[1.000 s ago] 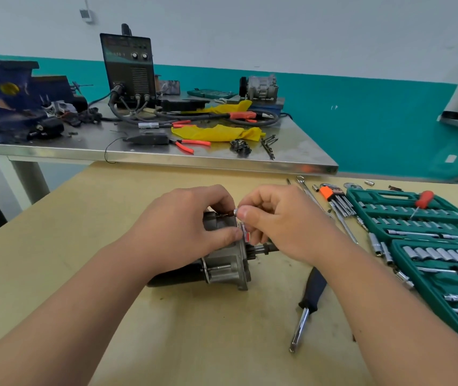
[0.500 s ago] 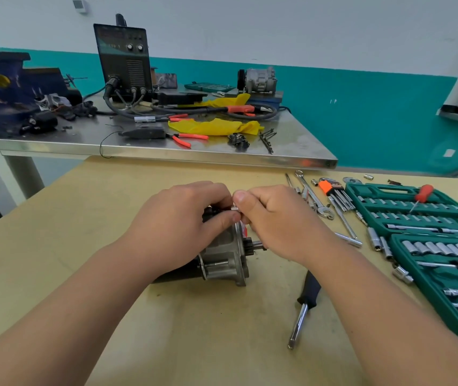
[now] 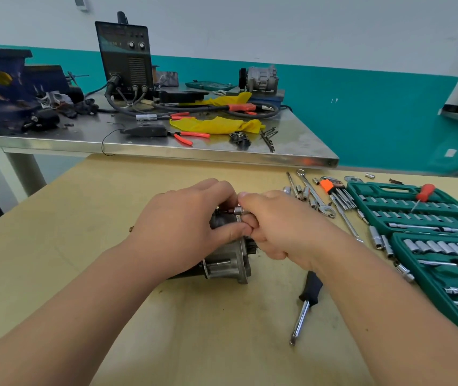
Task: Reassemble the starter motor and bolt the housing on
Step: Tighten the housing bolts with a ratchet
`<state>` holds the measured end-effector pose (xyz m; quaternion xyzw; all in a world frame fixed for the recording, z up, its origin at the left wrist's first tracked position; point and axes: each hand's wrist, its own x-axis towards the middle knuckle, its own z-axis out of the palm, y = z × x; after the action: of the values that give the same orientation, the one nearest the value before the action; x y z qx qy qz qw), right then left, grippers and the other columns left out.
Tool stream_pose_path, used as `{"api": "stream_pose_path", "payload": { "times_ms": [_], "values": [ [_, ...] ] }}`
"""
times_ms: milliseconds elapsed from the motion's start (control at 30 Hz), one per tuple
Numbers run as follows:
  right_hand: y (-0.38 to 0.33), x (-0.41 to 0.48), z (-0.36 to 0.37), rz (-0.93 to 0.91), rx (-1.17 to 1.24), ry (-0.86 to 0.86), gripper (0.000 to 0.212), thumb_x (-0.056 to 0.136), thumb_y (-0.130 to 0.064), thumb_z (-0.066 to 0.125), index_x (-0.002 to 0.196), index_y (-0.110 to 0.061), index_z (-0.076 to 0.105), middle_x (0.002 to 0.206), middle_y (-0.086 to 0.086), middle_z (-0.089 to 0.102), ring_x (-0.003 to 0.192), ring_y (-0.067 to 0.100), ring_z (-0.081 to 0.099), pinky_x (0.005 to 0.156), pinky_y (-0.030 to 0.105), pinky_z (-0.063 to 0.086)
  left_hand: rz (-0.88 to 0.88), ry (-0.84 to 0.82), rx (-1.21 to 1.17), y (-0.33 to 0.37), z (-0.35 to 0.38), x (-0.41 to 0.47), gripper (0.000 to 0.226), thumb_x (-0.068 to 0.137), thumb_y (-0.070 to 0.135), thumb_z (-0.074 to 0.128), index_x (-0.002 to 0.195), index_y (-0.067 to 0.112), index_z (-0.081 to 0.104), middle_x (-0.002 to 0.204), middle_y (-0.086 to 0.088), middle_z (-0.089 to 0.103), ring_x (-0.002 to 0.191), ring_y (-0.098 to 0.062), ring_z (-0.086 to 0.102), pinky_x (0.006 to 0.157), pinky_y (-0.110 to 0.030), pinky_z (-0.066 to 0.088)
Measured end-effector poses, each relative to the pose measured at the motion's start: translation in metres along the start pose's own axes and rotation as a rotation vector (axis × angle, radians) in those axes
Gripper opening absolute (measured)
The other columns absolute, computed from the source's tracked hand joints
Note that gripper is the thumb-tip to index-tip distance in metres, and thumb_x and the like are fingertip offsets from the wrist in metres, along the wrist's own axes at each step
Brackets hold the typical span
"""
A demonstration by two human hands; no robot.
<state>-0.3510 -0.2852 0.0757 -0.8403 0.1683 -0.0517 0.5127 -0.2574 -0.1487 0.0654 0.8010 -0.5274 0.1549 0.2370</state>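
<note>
Starter motor [image 3: 227,263] is lying on the bench [image 3: 83,218], left hand [image 3: 186,232] gripping it steady while right hand [image 3: 275,227] is pinching a small socket [image 3: 239,210], seemingly for hand-tightening.

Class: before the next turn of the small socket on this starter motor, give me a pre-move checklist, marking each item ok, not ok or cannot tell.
1. Grey metal starter motor steadied on the pale wooden table: ok, the left hand grips it.
2. Small silver socket held: ok, the right hand pinches it.
3. Socket seated squarely on the motor: cannot tell, the fingers hide the joint.
4. Black-handled driver in reach: ok, it lies right of the motor.
5. Open green socket case nearby: ok, it sits at the table's right.
</note>
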Motion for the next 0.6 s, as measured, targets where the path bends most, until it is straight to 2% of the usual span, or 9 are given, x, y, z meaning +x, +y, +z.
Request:
{"api": "stream_pose_path", "payload": {
  "times_ms": [67,133,233,333,467,600],
  "values": [
    [0.002,0.001,-0.001,-0.115,-0.178,0.048,0.049,0.098,-0.045,0.032,0.057,-0.019,0.04,0.043,-0.008,0.031,0.037,0.011,0.026,0.044,0.026,0.023,0.021,0.008,-0.03,-0.001,-0.001,-0.002,0.036,0.082,0.061,0.043,0.097,0.033,0.059,0.089,0.015,0.057,0.07,-0.013,0.057,0.058,-0.033,0.047],
    [0.002,0.0,-0.007,-0.264,-0.418,0.11,0.049,0.095,-0.052,0.03,0.061,-0.021,0.048,0.048,-0.01,0.044,0.043,0.006,0.04,0.05,0.026,0.031,0.042,0.008,-0.058,-0.001,-0.002,-0.002,0.034,0.088,0.054,0.041,0.097,0.031,0.063,0.09,0.014,0.058,0.071,-0.012,0.057,0.058,-0.033,0.046],
    [0.005,-0.004,-0.019,-0.401,-0.584,0.116,0.027,0.084,-0.056,0.039,0.082,-0.035,0.056,0.069,-0.015,0.055,0.067,0.0,0.052,0.056,0.021,0.035,0.066,-0.014,-0.065,-0.002,-0.004,-0.001,0.028,0.096,0.046,0.044,0.1,0.029,0.066,0.095,0.014,0.06,0.074,-0.012,0.058,0.06,-0.036,0.049],
    [0.008,-0.004,-0.021,-0.411,-0.555,0.101,0.017,0.088,-0.049,0.047,0.08,-0.038,0.057,0.073,-0.025,0.057,0.067,-0.002,0.053,0.054,0.015,0.038,0.062,-0.012,-0.069,-0.004,-0.004,-0.001,0.035,0.093,0.056,0.039,0.099,0.031,0.064,0.092,0.016,0.06,0.072,-0.009,0.058,0.06,-0.035,0.05],
    [0.01,0.0,-0.012,-0.365,-0.421,0.102,0.038,0.094,-0.044,0.038,0.062,-0.027,0.051,0.051,-0.013,0.046,0.048,0.002,0.042,0.05,0.022,0.032,0.005,0.002,-0.055,-0.003,-0.002,-0.002,0.031,0.077,0.064,0.045,0.093,0.038,0.052,0.073,0.025,0.05,0.067,-0.003,0.053,0.058,-0.027,0.046],
    [0.01,0.003,-0.008,-0.241,-0.303,0.11,0.051,0.098,-0.047,0.033,0.055,-0.026,0.05,0.04,-0.012,0.039,0.036,0.004,0.034,0.042,0.019,0.027,0.031,0.009,-0.065,-0.003,-0.002,0.001,0.03,0.084,0.055,0.041,0.095,0.033,0.058,0.084,0.016,0.057,0.072,-0.012,0.056,0.061,-0.033,0.047]
  ]
}}
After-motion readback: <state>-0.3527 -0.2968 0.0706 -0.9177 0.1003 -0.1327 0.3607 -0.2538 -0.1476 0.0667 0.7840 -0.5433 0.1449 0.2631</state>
